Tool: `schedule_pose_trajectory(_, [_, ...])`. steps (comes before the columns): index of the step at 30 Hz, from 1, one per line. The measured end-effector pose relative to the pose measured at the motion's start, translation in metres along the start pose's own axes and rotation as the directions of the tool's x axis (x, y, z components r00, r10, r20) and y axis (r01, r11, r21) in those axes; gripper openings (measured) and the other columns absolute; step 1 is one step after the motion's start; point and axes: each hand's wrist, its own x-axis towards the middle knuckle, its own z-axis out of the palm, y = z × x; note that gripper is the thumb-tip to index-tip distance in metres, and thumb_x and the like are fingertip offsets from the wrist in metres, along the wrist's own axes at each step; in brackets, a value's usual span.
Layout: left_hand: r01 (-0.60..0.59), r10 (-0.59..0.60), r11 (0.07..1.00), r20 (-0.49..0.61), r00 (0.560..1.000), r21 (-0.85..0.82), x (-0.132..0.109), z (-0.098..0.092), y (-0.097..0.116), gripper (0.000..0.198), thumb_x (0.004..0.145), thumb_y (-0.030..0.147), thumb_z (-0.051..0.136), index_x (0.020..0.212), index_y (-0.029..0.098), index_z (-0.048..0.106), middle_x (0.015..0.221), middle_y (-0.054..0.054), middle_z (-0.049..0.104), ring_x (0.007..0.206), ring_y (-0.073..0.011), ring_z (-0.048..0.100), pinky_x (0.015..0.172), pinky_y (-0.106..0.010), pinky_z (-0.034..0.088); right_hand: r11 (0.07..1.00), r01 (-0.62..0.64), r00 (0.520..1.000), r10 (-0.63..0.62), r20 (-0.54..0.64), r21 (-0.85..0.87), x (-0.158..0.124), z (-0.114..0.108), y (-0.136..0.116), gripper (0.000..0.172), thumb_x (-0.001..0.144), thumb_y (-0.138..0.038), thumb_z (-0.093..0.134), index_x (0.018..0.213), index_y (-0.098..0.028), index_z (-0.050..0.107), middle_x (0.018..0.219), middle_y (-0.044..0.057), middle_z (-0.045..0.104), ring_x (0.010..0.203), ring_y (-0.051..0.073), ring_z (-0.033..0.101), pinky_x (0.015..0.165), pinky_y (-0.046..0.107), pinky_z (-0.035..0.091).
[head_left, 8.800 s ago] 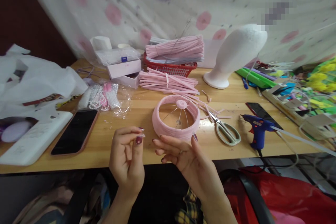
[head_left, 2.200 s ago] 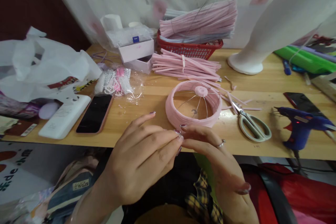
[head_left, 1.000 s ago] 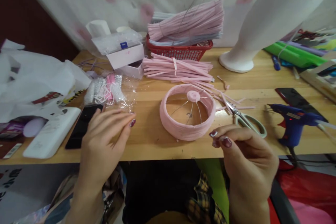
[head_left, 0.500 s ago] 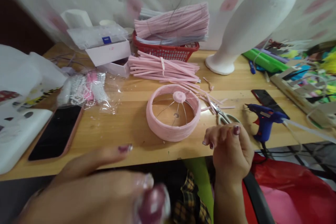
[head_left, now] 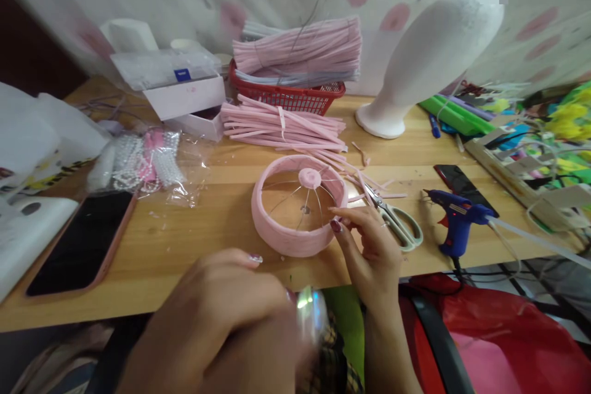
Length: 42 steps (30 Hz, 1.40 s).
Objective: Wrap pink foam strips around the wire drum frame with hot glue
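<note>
A round pink fabric-covered frame (head_left: pixel 295 243) lies on the table, with thin wires running from its wall to a small pink disc (head_left: pixel 309 178). My right hand (head_left: pixel 369 243) grips its near right rim, thumb outside and fingers over the edge. Close to the camera, my left hand (head_left: pixel 217 320) hangs in front of the table edge, apart from the frame. Motion blurs its fingers, and nothing held shows in it. Scissors (head_left: pixel 397 221) with pale handles lie just beyond my right hand, beside cut pink strips (head_left: pixel 383 194).
A blue glue gun (head_left: pixel 459 218) and a dark phone (head_left: pixel 464 188) are at the right. Behind stand a bundle of pink strips (head_left: pixel 281 123), a red basket (head_left: pixel 289 98) and a white foam head (head_left: pixel 429 61). Bagged beads (head_left: pixel 148 163) and another phone (head_left: pixel 80 240) lie left.
My right hand has moved left and forward from near the scissors onto the frame's rim, uncovering the scissor handles. My left hand has shifted right and its fingers have drawn in.
</note>
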Motion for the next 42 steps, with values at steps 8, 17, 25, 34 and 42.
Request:
schedule_pose_trajectory(8, [-0.099, 0.100, 0.991, -0.006, 0.995, 0.094, 0.024, 0.064, -0.005, 0.020, 0.101, 0.019, 0.057, 0.114, 0.012, 0.069, 0.063, 0.002, 0.072, 0.045, -0.0095, 0.058, 0.052, -0.025, 0.043, 0.999, 0.029, 0.996, -0.027, 0.085, -0.026, 0.003, -0.003, -0.002, 0.019, 0.097, -0.014, 0.057, 0.100, -0.023, 0.074, 0.084, 0.002, 0.066, 0.078, 0.016, 0.063, 0.070, 0.028, 0.048])
schedule_pose_trajectory(17, [-0.224, 0.228, 0.969, -0.029, 0.973, 0.100, 0.035, 0.079, -0.009, 0.013, 0.101, 0.014, 0.054, 0.098, 0.015, 0.067, 0.062, 0.003, 0.072, 0.049, -0.0113, 0.064, 0.052, -0.025, 0.043, 0.997, 0.029, 0.987, -0.039, 0.157, 0.067, 0.004, -0.004, -0.002, 0.025, 0.097, -0.011, 0.057, 0.108, -0.026, 0.073, 0.088, 0.002, 0.067, 0.080, 0.016, 0.064, 0.071, 0.028, 0.050])
schedule_pose_trajectory(25, [-0.151, 0.169, 0.959, 0.056, 0.984, -0.240, 0.015, 0.069, -0.006, 0.022, 0.102, 0.016, 0.038, 0.085, 0.020, 0.050, 0.056, 0.005, 0.060, 0.043, -0.0088, 0.052, 0.048, -0.021, 0.041, 0.997, 0.035, 0.967, -0.051, 0.249, 0.070, 0.007, -0.012, -0.003, 0.024, 0.095, -0.016, 0.061, 0.114, -0.025, 0.072, 0.085, 0.001, 0.063, 0.077, 0.014, 0.062, 0.069, 0.027, 0.052])
schedule_pose_trajectory(34, [0.028, -0.021, 0.989, 0.047, 0.999, -0.145, -0.019, 0.032, -0.038, 0.035, 0.096, 0.012, 0.058, 0.063, 0.020, 0.053, 0.052, 0.005, 0.056, 0.046, -0.0085, 0.052, 0.049, -0.022, 0.042, 0.995, 0.081, 0.986, -0.071, 0.152, -0.065, 0.020, 0.008, -0.013, 0.014, 0.095, -0.018, 0.059, 0.085, -0.019, 0.068, 0.066, -0.003, 0.053, 0.057, 0.011, 0.047, 0.051, 0.025, 0.038])
schedule_pose_trajectory(42, [0.212, -0.255, 0.957, -0.221, 0.941, -0.199, -0.023, 0.030, -0.049, 0.012, 0.092, 0.019, 0.068, 0.103, 0.023, 0.066, 0.090, -0.001, 0.071, 0.073, -0.0140, 0.068, 0.067, -0.025, 0.057, 0.998, 0.031, 0.998, -0.028, 0.061, -0.048, 0.042, -0.002, -0.033, 0.024, 0.095, -0.026, 0.059, 0.072, -0.019, 0.060, 0.061, -0.005, 0.040, 0.056, 0.011, 0.037, 0.052, 0.027, 0.029])
